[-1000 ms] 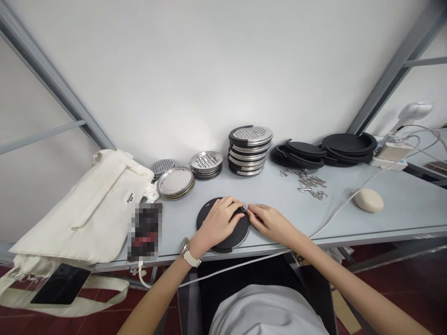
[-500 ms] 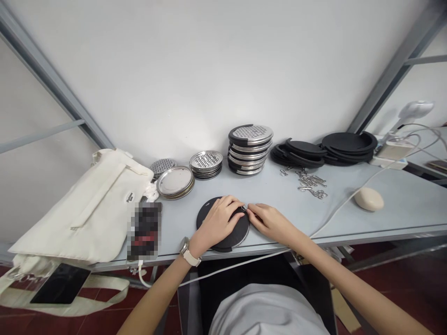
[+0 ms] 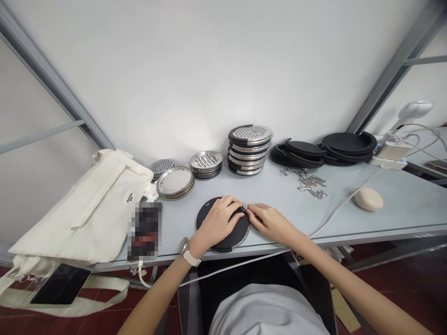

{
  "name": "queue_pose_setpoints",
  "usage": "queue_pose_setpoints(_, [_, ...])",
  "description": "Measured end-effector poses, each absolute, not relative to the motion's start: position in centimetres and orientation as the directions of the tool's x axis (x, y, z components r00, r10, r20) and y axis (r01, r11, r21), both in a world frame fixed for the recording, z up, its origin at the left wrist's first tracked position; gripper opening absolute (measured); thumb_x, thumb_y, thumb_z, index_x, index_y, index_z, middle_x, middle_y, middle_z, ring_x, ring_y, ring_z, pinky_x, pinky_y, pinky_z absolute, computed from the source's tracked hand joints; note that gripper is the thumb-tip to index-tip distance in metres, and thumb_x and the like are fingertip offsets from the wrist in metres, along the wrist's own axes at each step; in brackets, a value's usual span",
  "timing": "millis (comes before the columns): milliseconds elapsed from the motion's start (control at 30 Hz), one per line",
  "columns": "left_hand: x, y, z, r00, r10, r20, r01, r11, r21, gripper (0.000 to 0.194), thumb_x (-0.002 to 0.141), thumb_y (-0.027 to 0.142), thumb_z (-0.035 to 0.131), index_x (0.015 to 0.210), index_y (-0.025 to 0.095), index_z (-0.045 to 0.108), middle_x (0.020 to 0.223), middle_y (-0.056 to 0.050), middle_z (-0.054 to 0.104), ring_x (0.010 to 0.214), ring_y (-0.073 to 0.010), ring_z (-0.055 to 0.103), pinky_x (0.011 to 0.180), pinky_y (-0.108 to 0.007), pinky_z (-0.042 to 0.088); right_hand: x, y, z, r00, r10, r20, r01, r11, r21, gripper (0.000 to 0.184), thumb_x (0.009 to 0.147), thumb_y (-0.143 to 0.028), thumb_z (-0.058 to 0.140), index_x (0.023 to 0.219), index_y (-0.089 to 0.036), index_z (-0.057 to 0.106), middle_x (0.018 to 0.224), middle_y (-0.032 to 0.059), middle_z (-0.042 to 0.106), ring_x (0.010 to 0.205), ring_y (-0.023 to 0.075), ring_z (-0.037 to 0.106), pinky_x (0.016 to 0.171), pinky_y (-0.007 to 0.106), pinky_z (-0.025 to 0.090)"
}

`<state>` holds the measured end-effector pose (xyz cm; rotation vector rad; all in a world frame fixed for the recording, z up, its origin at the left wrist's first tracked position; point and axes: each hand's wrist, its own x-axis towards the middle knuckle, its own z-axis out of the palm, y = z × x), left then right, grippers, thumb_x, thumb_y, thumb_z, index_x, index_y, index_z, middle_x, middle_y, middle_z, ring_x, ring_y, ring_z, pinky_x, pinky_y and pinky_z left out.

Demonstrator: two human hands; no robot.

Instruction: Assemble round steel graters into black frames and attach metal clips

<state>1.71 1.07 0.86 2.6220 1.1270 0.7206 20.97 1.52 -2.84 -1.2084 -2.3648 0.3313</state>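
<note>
A round black disc [image 3: 223, 239] with a thin metal rim showing at its right lies flat near the table's front edge. My left hand [image 3: 220, 219], with a watch on its wrist, lies over the disc and holds it, fingers curved toward its upper right edge. At that edge my right hand [image 3: 263, 217] pinches a small shiny metal clip [image 3: 244, 208], partly covered by the fingertips. Loose metal clips [image 3: 312, 182] of a similar look lie farther back on the right.
Behind stand a stack of perforated metal discs with black rims [image 3: 250, 151], smaller grater plates [image 3: 206, 163], plain metal lids [image 3: 175, 182] and black discs [image 3: 349, 148]. A white bag [image 3: 84, 209] and a phone [image 3: 144, 231] are left; a cable [image 3: 335, 211] and beige rounded object [image 3: 368, 199] right.
Hardly anything differs. Both hands stay at the disc's upper right edge, with the right fingertips shifted very slightly.
</note>
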Motion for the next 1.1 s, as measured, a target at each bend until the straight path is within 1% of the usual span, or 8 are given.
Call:
queue_pose_setpoints(267, [1.73, 1.08, 0.83, 0.589, 0.726, 0.356, 0.630, -0.688, 0.360, 0.022, 0.093, 0.024, 0.046, 0.113, 0.021, 0.056, 0.105, -0.004, 0.058, 0.100, -0.0180, 0.053, 0.090, -0.034, 0.042, 21.01, 1.48, -2.79, -0.515, 0.805, 0.295, 0.700, 0.594, -0.398, 0.025, 0.097, -0.024, 0.032, 0.087, -0.018, 0.055, 0.072, 0.0038, 0.060, 0.066, 0.0158, 0.055, 0.064, 0.026, 0.038])
queue_pose_setpoints(533, [1.67, 1.11, 0.75, 0.588, 0.725, 0.358, 0.629, -0.689, 0.362, 0.022, 0.093, 0.024, 0.046, 0.113, 0.021, 0.056, 0.104, -0.004, 0.058, 0.100, -0.0179, 0.053, 0.090, -0.034, 0.042, 21.02, 1.48, -2.78, -0.513, 0.810, 0.284, 0.699, 0.586, -0.409, 0.025, 0.097, -0.024, 0.032, 0.087, -0.018, 0.054, 0.074, 0.0044, 0.060, 0.067, 0.0160, 0.056, 0.065, 0.026, 0.038])
queue_pose_setpoints(1100, [1.70, 1.16, 0.68, 0.582, 0.724, 0.369, 0.621, -0.689, 0.374, 0.017, 0.093, 0.024, 0.047, 0.107, 0.019, 0.055, 0.103, -0.004, 0.059, 0.100, -0.0182, 0.054, 0.090, -0.035, 0.042, 20.95, 1.55, -2.82, -0.509, 0.815, 0.276, 0.715, 0.579, -0.392, 0.024, 0.097, -0.024, 0.032, 0.084, -0.018, 0.052, 0.073, 0.0041, 0.060, 0.067, 0.0157, 0.056, 0.065, 0.026, 0.037])
